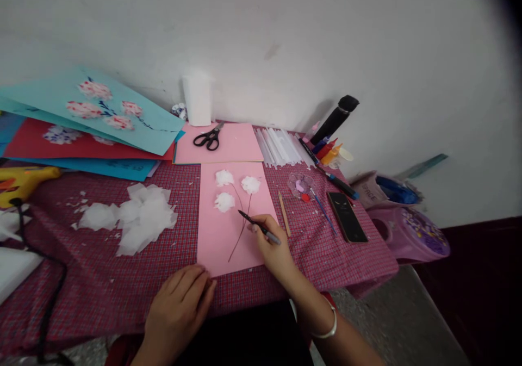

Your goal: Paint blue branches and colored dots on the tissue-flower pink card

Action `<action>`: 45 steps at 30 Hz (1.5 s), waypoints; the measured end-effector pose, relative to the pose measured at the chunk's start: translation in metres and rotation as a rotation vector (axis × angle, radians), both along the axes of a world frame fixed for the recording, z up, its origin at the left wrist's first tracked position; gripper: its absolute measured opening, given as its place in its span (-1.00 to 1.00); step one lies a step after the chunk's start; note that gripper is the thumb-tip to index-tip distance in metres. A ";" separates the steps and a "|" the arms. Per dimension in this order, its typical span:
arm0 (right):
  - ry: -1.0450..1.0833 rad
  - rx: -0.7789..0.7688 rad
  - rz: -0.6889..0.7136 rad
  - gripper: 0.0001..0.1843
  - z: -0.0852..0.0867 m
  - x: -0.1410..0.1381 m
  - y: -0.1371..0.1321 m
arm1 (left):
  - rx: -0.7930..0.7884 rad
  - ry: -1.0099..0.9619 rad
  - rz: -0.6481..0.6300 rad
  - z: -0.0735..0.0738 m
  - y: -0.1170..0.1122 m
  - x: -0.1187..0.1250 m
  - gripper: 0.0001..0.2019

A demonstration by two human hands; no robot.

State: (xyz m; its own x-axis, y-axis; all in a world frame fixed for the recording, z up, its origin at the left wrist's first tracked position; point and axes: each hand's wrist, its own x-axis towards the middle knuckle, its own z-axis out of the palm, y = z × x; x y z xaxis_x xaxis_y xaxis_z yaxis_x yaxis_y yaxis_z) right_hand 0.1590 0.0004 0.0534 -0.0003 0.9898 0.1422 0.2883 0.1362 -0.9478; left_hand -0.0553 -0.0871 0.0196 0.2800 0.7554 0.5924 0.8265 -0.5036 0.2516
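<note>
My right hand (269,239) grips a black-and-grey marker pen (261,228), its tip over the pink paper (214,241) near the drawn brown stems. Three white tissue-paper flowers (224,202) are stuck on the upper part of that sheet, and thin curved lines run down from them. Flat at the table's front edge lies my left hand (179,303), fingers stretched out, touching or close to the sheet's lower left corner. Left of the sheet is a loose pile of white tissue pieces (142,216). A pencil (284,213) lies just right of the sheet.
Black scissors (209,137) rest on more pink paper behind. Glue sticks (281,147), paint bottles (331,151), a palette (302,185), a paintbrush (324,212) and a phone (346,217) are at right. At left are finished flower cards (155,132), a yellow glue gun (28,181) and its black cord (51,262).
</note>
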 end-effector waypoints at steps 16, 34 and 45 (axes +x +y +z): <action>-0.136 0.000 0.028 -0.84 -0.014 -0.007 0.014 | -0.014 -0.024 -0.020 -0.004 -0.002 0.000 -0.93; -0.305 -0.010 0.003 -0.83 -0.008 -0.004 -0.003 | -0.032 -0.026 -0.006 -0.003 -0.003 0.000 -0.92; -0.321 -0.024 -0.037 -0.84 -0.008 0.001 -0.028 | -0.026 0.000 0.003 -0.001 -0.002 0.000 -0.93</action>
State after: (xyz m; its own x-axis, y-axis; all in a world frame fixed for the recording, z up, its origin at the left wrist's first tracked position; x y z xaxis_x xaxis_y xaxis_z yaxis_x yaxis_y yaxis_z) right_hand 0.1599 -0.0278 0.0458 -0.0056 0.9931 0.1169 0.5772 0.0987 -0.8106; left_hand -0.0552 -0.0896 0.0182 0.2780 0.7712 0.5726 0.8278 -0.4948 0.2645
